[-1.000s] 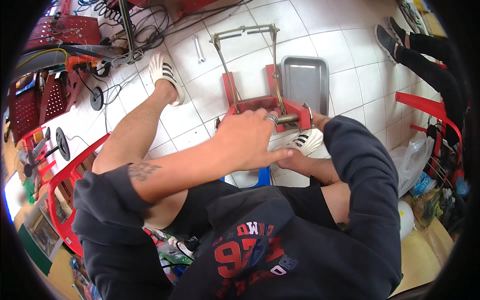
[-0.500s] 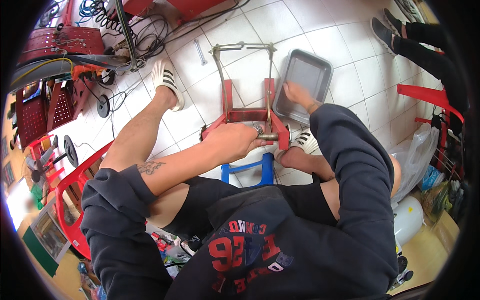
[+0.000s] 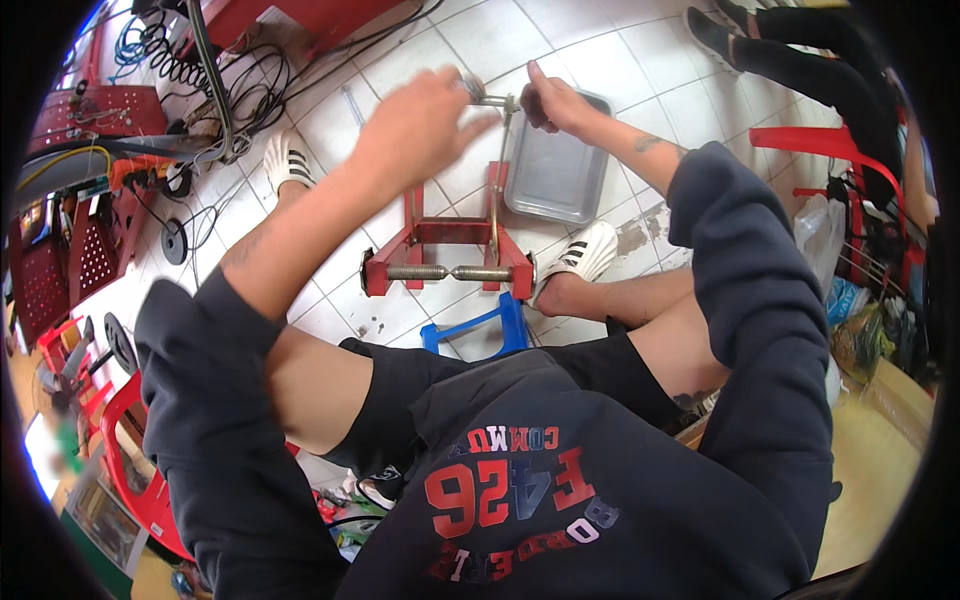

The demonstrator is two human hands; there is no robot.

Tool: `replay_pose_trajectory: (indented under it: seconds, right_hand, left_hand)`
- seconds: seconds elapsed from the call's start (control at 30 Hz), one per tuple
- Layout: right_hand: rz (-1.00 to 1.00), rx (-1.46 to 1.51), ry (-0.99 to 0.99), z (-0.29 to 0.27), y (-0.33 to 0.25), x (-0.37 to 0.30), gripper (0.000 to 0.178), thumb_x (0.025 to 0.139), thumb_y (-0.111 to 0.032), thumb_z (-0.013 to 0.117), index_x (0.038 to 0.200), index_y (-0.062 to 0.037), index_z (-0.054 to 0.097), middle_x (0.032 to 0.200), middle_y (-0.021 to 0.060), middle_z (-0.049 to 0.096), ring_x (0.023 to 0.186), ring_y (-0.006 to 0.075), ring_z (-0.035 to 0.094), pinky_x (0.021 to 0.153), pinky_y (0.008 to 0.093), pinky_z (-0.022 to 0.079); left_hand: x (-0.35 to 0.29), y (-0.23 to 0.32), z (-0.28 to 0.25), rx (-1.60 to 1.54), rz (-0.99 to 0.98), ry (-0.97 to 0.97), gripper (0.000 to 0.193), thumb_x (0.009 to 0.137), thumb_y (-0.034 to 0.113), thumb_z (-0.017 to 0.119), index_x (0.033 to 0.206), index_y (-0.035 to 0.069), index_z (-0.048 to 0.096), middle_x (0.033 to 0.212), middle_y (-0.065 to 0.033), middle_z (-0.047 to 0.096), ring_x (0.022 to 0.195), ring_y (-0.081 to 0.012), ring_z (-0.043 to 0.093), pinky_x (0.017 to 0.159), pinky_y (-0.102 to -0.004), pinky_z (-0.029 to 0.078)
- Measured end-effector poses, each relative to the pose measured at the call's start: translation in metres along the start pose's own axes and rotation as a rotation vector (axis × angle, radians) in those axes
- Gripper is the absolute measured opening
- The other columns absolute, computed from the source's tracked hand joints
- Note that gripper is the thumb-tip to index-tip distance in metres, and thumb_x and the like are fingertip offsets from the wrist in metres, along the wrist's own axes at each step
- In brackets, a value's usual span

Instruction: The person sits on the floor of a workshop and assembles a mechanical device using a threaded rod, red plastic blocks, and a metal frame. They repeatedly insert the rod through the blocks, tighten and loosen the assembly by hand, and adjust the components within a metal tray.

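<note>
My left hand [image 3: 425, 128], smeared by motion, is raised over the left part of a red metal stand [image 3: 447, 231]. Its thumb stands away from the fingers, and a small round metallic thing [image 3: 470, 87] shows at the fingers; whether worn or held is unclear. Past it, my right hand [image 3: 556, 104] has its thumb up and fingers curled; what they enclose is hidden. A thin metal rod frame [image 3: 507, 135] rises from the stand between my hands. Two threaded bars [image 3: 418, 272] meet at pointed ends across the stand's near side. Behind my right hand lies a grey tray [image 3: 555, 180].
A blue plastic stool [image 3: 512, 325] stands just before me. Cables and hoses [image 3: 262, 110] tangle at the far left, near red perforated metal panels [image 3: 105, 105]. A red chair [image 3: 815, 143] and another person's dark-clad legs [image 3: 825, 60] are at the right.
My left hand has come off the threaded bars and moved up and away. My right hand has left the tray and moved left, above the rod frame. The whole view has shifted.
</note>
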State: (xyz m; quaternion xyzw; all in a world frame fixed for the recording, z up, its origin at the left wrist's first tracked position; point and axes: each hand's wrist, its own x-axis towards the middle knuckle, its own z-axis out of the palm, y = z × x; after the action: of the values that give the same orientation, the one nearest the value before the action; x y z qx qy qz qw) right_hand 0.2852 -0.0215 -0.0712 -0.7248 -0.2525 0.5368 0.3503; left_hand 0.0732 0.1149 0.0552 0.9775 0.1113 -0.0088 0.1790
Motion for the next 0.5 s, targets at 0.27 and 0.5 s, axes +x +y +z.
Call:
replay_pose_trajectory:
  seconds: [0.27,0.5]
  right_hand:
    - [-0.006,-0.064,0.114,0.037,-0.034,-0.047,0.063,0.107,-0.048,0.033,0.076,-0.0018,0.062,0.065,0.0069,0.060,0.058,0.0175,0.055,0.059,0.0358,0.046]
    - [-0.090,-0.085,0.305,0.050,-0.022,-0.053,0.059,0.106,-0.042,0.039,0.081,0.0061,0.064,0.073,0.0213,0.064,0.069,0.0330,0.061,0.071,0.0451,0.048]
  left_hand:
    - [0.050,-0.036,0.043,0.040,0.042,-0.246,0.067,0.096,0.066,0.051,0.123,0.007,0.066,0.104,-0.0196,0.069,0.097,-0.0378,0.067,0.083,-0.0462,0.053]
    - [0.055,-0.034,0.051,0.020,-0.002,-0.294,0.057,0.096,0.064,0.053,0.109,0.010,0.069,0.086,-0.0181,0.070,0.086,-0.0397,0.067,0.074,-0.0485,0.052]
